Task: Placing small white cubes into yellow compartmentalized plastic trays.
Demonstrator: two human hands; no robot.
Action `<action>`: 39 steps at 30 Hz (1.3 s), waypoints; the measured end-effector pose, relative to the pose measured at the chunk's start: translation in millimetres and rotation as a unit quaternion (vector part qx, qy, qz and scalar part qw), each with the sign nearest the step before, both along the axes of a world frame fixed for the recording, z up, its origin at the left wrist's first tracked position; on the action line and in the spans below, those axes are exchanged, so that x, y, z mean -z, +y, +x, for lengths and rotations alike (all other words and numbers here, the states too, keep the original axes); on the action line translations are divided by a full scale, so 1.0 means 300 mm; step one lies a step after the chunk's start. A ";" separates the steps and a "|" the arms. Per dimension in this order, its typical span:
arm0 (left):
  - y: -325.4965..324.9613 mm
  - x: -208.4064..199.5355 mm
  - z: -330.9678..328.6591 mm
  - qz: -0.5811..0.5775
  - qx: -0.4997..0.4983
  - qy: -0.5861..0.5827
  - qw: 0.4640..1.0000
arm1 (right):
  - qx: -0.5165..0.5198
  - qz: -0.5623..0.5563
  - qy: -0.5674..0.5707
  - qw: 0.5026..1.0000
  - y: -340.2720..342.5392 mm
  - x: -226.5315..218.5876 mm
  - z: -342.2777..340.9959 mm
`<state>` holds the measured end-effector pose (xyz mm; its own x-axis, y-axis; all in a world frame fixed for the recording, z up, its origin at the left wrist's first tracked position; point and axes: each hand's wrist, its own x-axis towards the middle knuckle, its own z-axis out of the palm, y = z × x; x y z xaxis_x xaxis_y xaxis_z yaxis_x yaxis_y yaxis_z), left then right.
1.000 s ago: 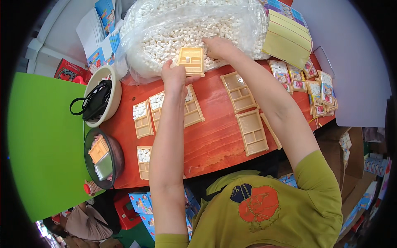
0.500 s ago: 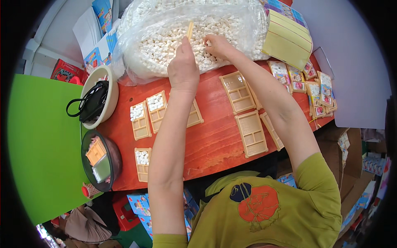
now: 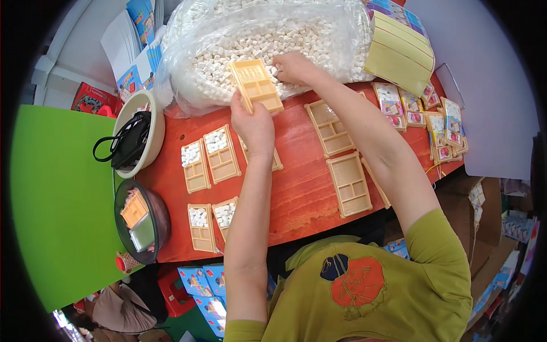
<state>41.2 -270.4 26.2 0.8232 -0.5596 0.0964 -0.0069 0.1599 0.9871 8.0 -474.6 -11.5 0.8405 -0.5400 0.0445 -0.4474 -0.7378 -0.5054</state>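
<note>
My left hand [image 3: 253, 124] grips a pale yellow compartment tray [image 3: 256, 85] by its lower left side, tilted with its hollows facing up and no white pieces seen in them. Behind it spreads a big clear plastic bag [image 3: 176, 85] full of small white cubes [image 3: 285, 43], perhaps marshmallows. At the near edge of that heap is my right hand [image 3: 293, 69], fingers curled together; what they hold is mostly hidden. Left of my left forearm lie several trays [image 3: 222, 162] with white cubes in their top compartments. Trays without cubes [image 3: 348, 185] lie beneath my right arm.
A cream bowl [image 3: 154, 137] with a black strapped item and a dark bowl [image 3: 162, 219] with tray pieces stand at the left edge of the red table [image 3: 296, 199]. Filled packs [image 3: 450, 128] pile up at the right, near a yellow sheet [image 3: 399, 54].
The tray in my left hand has come nearer and turned from edge-on to face-up. My right hand has shifted slightly left and nearer, its fingers still at the cubes.
</note>
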 end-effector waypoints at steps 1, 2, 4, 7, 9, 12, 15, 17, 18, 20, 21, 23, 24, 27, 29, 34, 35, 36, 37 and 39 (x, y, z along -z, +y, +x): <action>0.005 0.017 -0.005 -0.015 0.013 0.036 0.999 | 0.013 -0.008 -0.033 0.999 -0.005 -0.002 -0.003; 0.007 0.029 -0.005 -0.015 0.012 0.037 0.999 | 0.027 -0.017 -0.065 0.997 -0.014 -0.006 -0.011; 0.005 0.039 -0.010 -0.024 0.066 0.123 0.990 | 0.036 0.028 -0.078 0.996 -0.049 -0.040 -0.054; 0.001 0.032 -0.024 -0.008 0.092 0.178 0.980 | 0.023 0.099 -0.076 0.992 -0.030 -0.152 -0.081; -0.007 0.027 -0.029 -0.011 0.123 0.204 0.971 | 0.005 0.123 -0.059 0.991 0.027 -0.214 -0.085; -0.027 0.034 -0.042 -0.015 0.160 0.234 0.959 | -0.074 0.037 0.031 0.996 0.069 -0.233 -0.077; -0.034 0.048 -0.046 -0.013 0.165 0.245 0.955 | -0.127 -0.018 0.059 0.990 0.077 -0.228 -0.095; -0.028 0.056 -0.044 -0.009 0.166 0.252 0.954 | -0.118 0.023 0.057 0.991 0.070 -0.251 -0.109; -0.029 0.049 -0.049 -0.009 0.168 0.255 0.952 | -0.105 0.063 0.054 0.991 0.058 -0.257 -0.120; -0.029 0.046 -0.054 -0.011 0.171 0.259 0.951 | -0.104 0.115 0.038 0.987 0.038 -0.264 -0.139; -0.026 0.047 -0.051 -0.014 0.175 0.265 0.948 | -0.104 0.168 0.021 0.980 0.030 -0.267 -0.147; -0.028 0.050 -0.051 -0.018 0.178 0.272 0.946 | -0.105 0.219 -0.017 0.970 0.016 -0.272 -0.171; -0.028 0.053 -0.050 -0.019 0.186 0.275 0.943 | -0.107 0.271 -0.056 0.955 0.017 -0.276 -0.177; -0.027 0.068 -0.039 -0.036 0.200 0.291 0.935 | -0.109 0.281 -0.085 0.950 0.032 -0.277 -0.189; -0.018 0.082 -0.026 -0.051 0.204 0.303 0.929 | -0.079 0.270 -0.118 0.953 0.026 -0.264 -0.190; 0.018 0.069 -0.017 -0.026 0.188 0.277 0.942 | 0.020 0.091 -0.071 0.993 -0.044 -0.148 -0.186; 0.029 0.059 -0.018 -0.025 0.188 0.277 0.942 | -0.001 -0.003 -0.005 1.000 -0.040 -0.111 -0.178; 0.042 0.044 -0.017 -0.014 0.171 0.262 0.950 | -0.024 -0.097 0.060 0.993 -0.028 -0.087 -0.166; 0.050 0.033 -0.016 -0.003 0.155 0.247 0.957 | -0.070 -0.118 0.083 0.987 -0.021 -0.067 -0.156; 0.064 0.017 -0.005 0.009 0.147 0.238 0.960 | -0.027 -0.124 0.075 0.989 0.004 -0.039 -0.120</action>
<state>39.8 -251.2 21.1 0.5770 -0.7729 -0.2641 0.4892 0.0680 0.8695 -27.9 -473.4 0.2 0.8752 -0.4820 0.0419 -0.4600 -0.8559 -0.2364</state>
